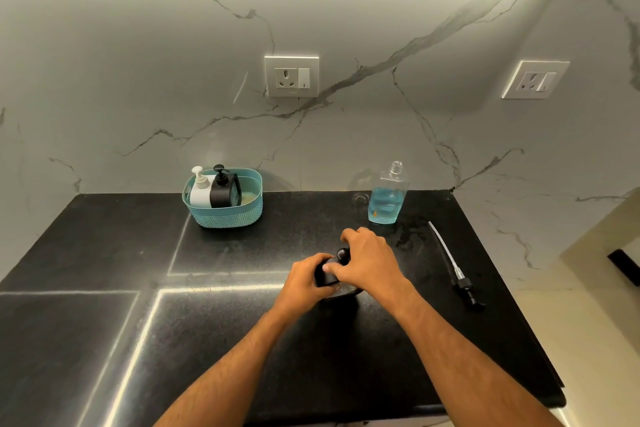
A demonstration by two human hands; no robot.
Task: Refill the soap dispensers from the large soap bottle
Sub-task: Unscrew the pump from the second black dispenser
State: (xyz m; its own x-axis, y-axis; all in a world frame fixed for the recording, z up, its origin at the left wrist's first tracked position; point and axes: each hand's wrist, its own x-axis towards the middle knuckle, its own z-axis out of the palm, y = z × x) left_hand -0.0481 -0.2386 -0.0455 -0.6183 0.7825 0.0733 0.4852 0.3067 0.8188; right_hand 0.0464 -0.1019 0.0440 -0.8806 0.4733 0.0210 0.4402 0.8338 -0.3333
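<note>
Black dispenser sits low on the dark worktop, largely hidden by both hands. Left hand wraps its body; right hand curls over the pump head — apparently at the cap, though direction of turn cannot be told.

Beyond the right hand stands the large soap bottle, uncapped, part full of blue liquid. Its pump and tube lie loose on the worktop, right of that hand.

Risks, as judged:
- A wrist swinging forward could topple the open bottle and spill soap.
- Soap on fingers may let the dispenser slip.
- The loose tube may pick up dirt or roll off the edge.

Further dispensers wait in a teal basket, well left of the left hand.
</note>
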